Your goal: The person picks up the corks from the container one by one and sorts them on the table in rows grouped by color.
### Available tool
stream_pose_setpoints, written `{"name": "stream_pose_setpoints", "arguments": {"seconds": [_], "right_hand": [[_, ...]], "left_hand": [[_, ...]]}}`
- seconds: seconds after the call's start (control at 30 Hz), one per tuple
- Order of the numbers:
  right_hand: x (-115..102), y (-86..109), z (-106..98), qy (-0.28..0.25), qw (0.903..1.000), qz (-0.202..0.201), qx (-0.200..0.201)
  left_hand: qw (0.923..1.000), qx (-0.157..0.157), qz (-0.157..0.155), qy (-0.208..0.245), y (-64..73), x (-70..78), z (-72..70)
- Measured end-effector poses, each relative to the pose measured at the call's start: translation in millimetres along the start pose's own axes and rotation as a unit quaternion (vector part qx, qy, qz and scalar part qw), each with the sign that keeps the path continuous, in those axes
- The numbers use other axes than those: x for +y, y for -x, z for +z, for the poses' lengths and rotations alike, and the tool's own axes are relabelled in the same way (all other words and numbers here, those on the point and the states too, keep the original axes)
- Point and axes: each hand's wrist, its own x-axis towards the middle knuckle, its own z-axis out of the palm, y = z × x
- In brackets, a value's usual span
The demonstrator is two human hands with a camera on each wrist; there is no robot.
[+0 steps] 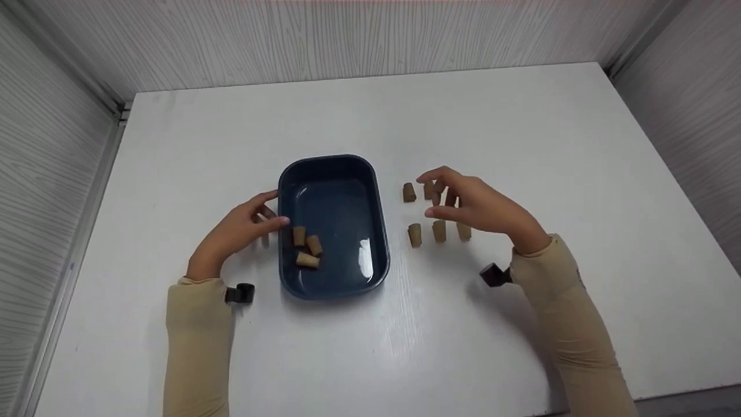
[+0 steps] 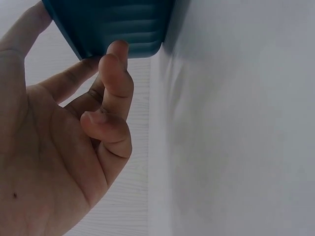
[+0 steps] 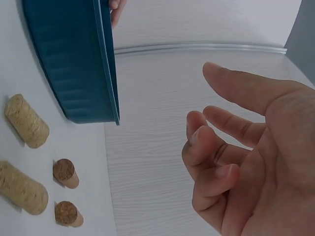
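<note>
Three stubby, grainy tan corks (image 1: 314, 245) inside a glossy, round-cornered blue tub (image 1: 330, 211). At least five other corks (image 1: 415, 235) on a smooth white tabletop (image 1: 463, 127), to the tub's right. Left hand (image 1: 236, 229): thumb and forefinger spread against the tub's left side, remaining fingers loosely bent. Right hand (image 1: 477, 202): fingers relaxed, parted from the thumb, near the other corks.

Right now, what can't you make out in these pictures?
- Head: how many corks the upper row holds; the right hand covers part of it.
- Left wrist: the inside of the tray, hidden by its outer wall.
- Right wrist: most of the left hand, behind the tray and past the top edge.
</note>
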Motion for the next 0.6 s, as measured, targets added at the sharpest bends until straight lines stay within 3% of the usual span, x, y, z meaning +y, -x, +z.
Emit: {"name": "stream_pose_setpoints", "arguments": {"seconds": [0.33, 0.6], "right_hand": [[-16.2, -31.0, 20.4, -0.023, 0.9986, -0.047, -0.008], [-27.6, -58.3, 48.1, -0.005, 0.9975, -0.068, -0.018]], "left_hand": [[1.0000, -0.005, -0.003, -0.005, -1.2, 0.9, 0.0], [1.0000, -0.005, -0.003, -0.003, -0.5, 0.8, -1.6]]}}
